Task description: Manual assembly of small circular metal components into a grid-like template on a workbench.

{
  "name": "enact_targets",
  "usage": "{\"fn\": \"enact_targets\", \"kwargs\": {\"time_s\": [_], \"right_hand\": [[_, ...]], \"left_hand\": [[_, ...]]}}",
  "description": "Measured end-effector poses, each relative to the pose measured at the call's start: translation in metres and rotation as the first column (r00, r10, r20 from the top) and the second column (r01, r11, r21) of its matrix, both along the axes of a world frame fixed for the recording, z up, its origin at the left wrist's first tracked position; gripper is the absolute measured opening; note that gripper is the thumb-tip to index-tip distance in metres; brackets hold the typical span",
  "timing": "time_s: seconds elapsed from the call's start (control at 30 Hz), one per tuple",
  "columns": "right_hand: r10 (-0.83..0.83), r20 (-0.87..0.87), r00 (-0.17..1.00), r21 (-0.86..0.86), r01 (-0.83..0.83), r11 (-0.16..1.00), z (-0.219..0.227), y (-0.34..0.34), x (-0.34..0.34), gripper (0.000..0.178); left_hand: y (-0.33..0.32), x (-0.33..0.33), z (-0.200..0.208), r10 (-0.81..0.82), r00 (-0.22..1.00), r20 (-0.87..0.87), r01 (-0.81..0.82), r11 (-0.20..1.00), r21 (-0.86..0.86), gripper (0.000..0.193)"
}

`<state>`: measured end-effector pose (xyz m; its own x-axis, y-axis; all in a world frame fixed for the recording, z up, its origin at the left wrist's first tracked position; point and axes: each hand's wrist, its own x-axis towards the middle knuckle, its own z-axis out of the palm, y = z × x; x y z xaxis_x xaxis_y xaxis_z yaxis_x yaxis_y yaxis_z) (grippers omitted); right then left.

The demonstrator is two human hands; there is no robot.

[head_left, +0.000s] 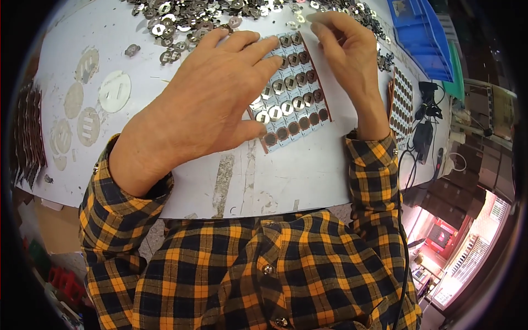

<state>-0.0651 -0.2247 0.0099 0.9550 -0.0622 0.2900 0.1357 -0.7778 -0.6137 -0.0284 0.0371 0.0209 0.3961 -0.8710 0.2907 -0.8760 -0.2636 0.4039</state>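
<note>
A light-blue panel [290, 124] with brown edge strips lies on the table, bearing rows of small round seats. Shiny metal discs with dark slots [287, 108] sit on its upper rows; the nearest row shows plain dark rounds [294, 128]. My left hand [212, 91] spreads over the panel's left side, fingers apart, hiding part of the rows. Past the panel's far right corner, my right hand [352, 55] has its thumb and forefinger tips close together near loose shiny discs [300, 18]. Anything between those tips is too small to make out.
Loose metal discs [170, 30] heap along the far side. Flat round pieces [114, 91] lie at the left, beside stacked dark strips [30, 132]. At right are a blue bin [421, 41], another panel [402, 102] and a black adapter with cables [422, 138].
</note>
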Motion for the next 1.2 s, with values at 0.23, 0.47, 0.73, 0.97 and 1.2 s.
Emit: {"fn": "enact_targets", "kwargs": {"time_s": [0.23, 0.47, 0.73, 0.97, 1.2], "right_hand": [[0.371, 0.107, 0.923, -0.598, -0.238, 0.765, -0.003, -0.024, 0.021, 0.017], [0.104, 0.012, 0.994, -0.332, -0.094, 0.938, 0.007, -0.023, -0.034, 0.012], [-0.201, -0.013, 0.979, -0.13, 0.198, 0.972, 0.023, -0.021, -0.084, 0.016], [-0.035, -0.104, 0.994, -0.268, 0.006, 0.963, 0.013, -0.027, -0.09, 0.022], [0.01, -0.14, 0.99, -0.191, -0.037, 0.981, 0.023, -0.024, -0.09, 0.027]], "left_hand": [[-0.003, 0.001, -0.004, -0.014, 1.0, -0.01, 0.014, 1.0, 0.003, 0.08], [-0.001, -0.002, -0.002, -0.005, 1.0, -0.026, 0.005, 1.0, 0.012, 0.084], [-0.003, 0.0, -0.007, -0.006, 1.0, 0.018, 0.006, 1.0, 0.006, 0.089], [-0.003, 0.001, -0.007, -0.007, 1.0, 0.03, 0.006, 0.999, 0.041, 0.095], [-0.027, 0.046, -0.072, -0.223, 0.852, 0.474, 0.507, 0.579, -0.639, 0.076]]}}
